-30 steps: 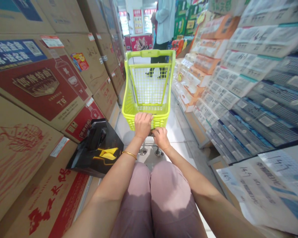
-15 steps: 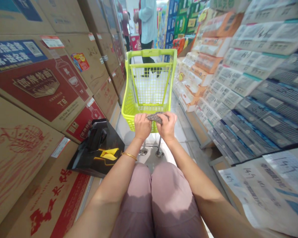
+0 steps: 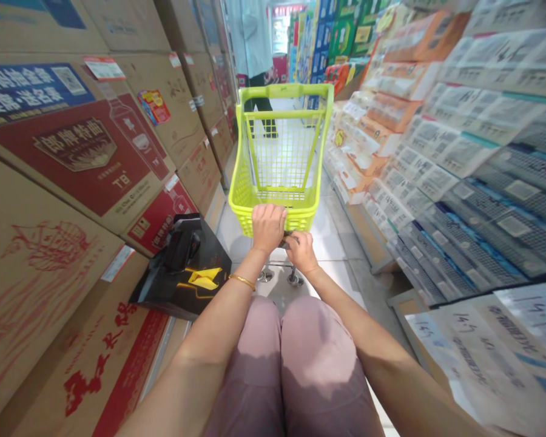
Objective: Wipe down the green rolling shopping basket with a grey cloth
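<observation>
A small dark grey crumpled cloth [image 3: 288, 239] is bunched between my two hands, mostly covered by the fingers. My left hand [image 3: 269, 227], with a gold bangle on its wrist, is closed around the cloth's left end, knuckles up. Slightly lower and to the right, my right hand [image 3: 303, 252] pinches the other end with curled fingers. Just beyond both hands stands a lime-green shopping basket cart [image 3: 279, 100] with a grid wall, and its near rim lies close to my left fingers. No goods show inside it.
Stacked cardboard liquor cartons [image 3: 82, 145] line the left side, with a black gift bag [image 3: 182, 273] before them. Packs of tissue paper [image 3: 464, 115] are piled along the right. Further up the aisle a person in a light blue top [image 3: 252, 36] stands beyond the cart.
My right hand has moved down and towards me, below my left hand, and less of the cloth shows. The view has shifted a little, and the person ahead appears further left.
</observation>
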A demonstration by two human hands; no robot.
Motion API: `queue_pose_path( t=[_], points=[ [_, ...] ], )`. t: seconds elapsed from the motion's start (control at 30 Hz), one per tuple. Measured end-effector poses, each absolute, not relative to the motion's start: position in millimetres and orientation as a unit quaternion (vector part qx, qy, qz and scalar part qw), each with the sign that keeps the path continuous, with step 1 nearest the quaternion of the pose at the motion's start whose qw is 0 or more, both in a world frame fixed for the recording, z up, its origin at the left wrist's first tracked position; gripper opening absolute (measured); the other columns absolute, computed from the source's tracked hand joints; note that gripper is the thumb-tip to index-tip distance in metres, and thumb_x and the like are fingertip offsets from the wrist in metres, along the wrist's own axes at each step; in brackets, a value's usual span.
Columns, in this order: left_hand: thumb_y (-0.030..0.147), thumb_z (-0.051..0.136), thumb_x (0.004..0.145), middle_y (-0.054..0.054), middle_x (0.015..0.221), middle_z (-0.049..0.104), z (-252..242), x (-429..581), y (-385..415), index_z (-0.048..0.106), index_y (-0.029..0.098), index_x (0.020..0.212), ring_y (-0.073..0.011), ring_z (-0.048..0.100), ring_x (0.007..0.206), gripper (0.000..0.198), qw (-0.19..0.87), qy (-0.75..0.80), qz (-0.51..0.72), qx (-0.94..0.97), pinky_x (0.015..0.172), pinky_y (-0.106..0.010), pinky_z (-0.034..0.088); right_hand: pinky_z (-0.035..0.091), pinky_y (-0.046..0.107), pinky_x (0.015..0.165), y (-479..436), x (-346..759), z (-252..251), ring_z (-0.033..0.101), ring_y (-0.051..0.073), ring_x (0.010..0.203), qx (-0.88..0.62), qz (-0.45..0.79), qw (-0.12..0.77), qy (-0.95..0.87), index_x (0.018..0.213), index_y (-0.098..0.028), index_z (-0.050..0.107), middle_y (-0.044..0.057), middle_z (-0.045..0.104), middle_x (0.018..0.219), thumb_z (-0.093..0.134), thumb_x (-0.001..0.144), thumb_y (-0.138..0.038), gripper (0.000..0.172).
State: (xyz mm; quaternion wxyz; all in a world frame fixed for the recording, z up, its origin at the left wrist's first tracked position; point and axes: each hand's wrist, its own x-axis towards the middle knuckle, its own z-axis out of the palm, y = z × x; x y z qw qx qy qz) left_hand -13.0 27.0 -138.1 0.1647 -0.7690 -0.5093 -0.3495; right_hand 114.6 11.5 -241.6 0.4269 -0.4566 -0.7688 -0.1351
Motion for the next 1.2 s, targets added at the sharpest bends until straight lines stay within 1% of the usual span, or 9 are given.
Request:
queue_pose_path(
  t=[0.1,0.27,0.43,0.5,0.6,0.73,0.9,1.1,1.2],
  points=[
    [0.038,0.024,0.096,-0.008,0.083,0.058,-137,-12,26,0.060,0.019,0.092,-0.0231,0.047,0.083,0.041,0.165,-0.513,-0.346,-0.768,0.081,-0.037,0.030,0.040,0.035,0.083,9,114,-230,0.040,0.020,0.091,-0.464,-0.142,0.438,-0.757,0.093,-0.021,0.063,0.007,0.049,0.095,0.052,0.079,-0.017,0.019],
    [0.037,0.025,0.095,-0.008,0.083,0.058,-137,-11,25,0.060,0.019,0.092,-0.0236,0.048,0.083,0.040,0.169,-0.515,-0.340,-0.768,0.080,-0.038,0.031,0.039,0.039,0.086,6,114,-189,0.044,0.020,0.093,-0.486,-0.152,0.513,-0.691,0.095,-0.022,0.061,0.006,0.047,0.095,0.048,0.080,-0.017,0.021],
    [0.034,0.033,0.093,-0.008,0.083,0.058,-140,-12,25,0.061,0.019,0.095,-0.0246,0.048,0.084,0.032,0.177,-0.514,-0.337,-0.769,0.080,-0.039,0.032,0.037,0.042,0.088,8,116,-151,0.044,0.020,0.094,-0.466,-0.177,0.587,-0.638,0.096,-0.024,0.060,0.005,0.045,0.097,0.050,0.079,-0.019,0.020],
    [0.033,0.035,0.092,-0.009,0.085,0.058,-141,-13,25,0.061,0.018,0.095,-0.0251,0.048,0.085,0.030,0.179,-0.516,-0.338,-0.767,0.081,-0.040,0.032,0.036,0.043,0.089,10,117,-146,0.043,0.021,0.096,-0.472,-0.174,0.592,-0.629,0.098,-0.024,0.059,0.006,0.044,0.099,0.050,0.078,-0.018,0.023],
    [0.034,0.034,0.093,-0.008,0.083,0.058,-141,-14,26,0.061,0.019,0.090,-0.0247,0.048,0.084,0.031,0.180,-0.512,-0.343,-0.767,0.081,-0.039,0.032,0.037,0.043,0.089,14,117,-155,0.042,0.021,0.096,-0.472,-0.159,0.569,-0.655,0.097,-0.025,0.060,0.006,0.044,0.099,0.051,0.078,-0.017,0.023],
    [0.035,0.028,0.095,-0.007,0.079,0.057,-141,-14,26,0.060,0.020,0.085,-0.0228,0.047,0.082,0.037,0.187,-0.509,-0.351,-0.763,0.079,-0.036,0.032,0.039,0.040,0.087,16,118,-192,0.042,0.020,0.093,-0.459,-0.155,0.548,-0.683,0.091,-0.024,0.062,0.005,0.044,0.094,0.052,0.079,-0.018,0.016],
    [0.036,0.026,0.096,-0.007,0.082,0.058,-139,-13,27,0.059,0.019,0.088,-0.0227,0.047,0.084,0.038,0.174,-0.510,-0.352,-0.766,0.082,-0.037,0.030,0.040,0.039,0.087,14,119,-229,0.041,0.019,0.093,-0.470,-0.149,0.490,-0.719,0.093,-0.024,0.063,0.005,0.046,0.094,0.050,0.079,-0.015,0.020],
    [0.037,0.026,0.095,-0.008,0.082,0.058,-140,-13,29,0.060,0.020,0.088,-0.0230,0.048,0.083,0.039,0.179,-0.513,-0.350,-0.763,0.082,-0.037,0.030,0.040,0.039,0.087,8,117,-239,0.041,0.021,0.094,-0.488,-0.099,0.428,-0.754,0.093,-0.023,0.064,0.007,0.049,0.096,0.053,0.076,-0.013,0.022],
    [0.037,0.026,0.095,-0.008,0.082,0.058,-141,-14,30,0.060,0.020,0.089,-0.0233,0.048,0.084,0.038,0.180,-0.511,-0.351,-0.764,0.083,-0.038,0.030,0.040,0.039,0.087,6,117,-232,0.042,0.021,0.095,-0.490,-0.085,0.444,-0.745,0.095,-0.023,0.063,0.007,0.049,0.095,0.051,0.077,-0.012,0.024]
  ],
)
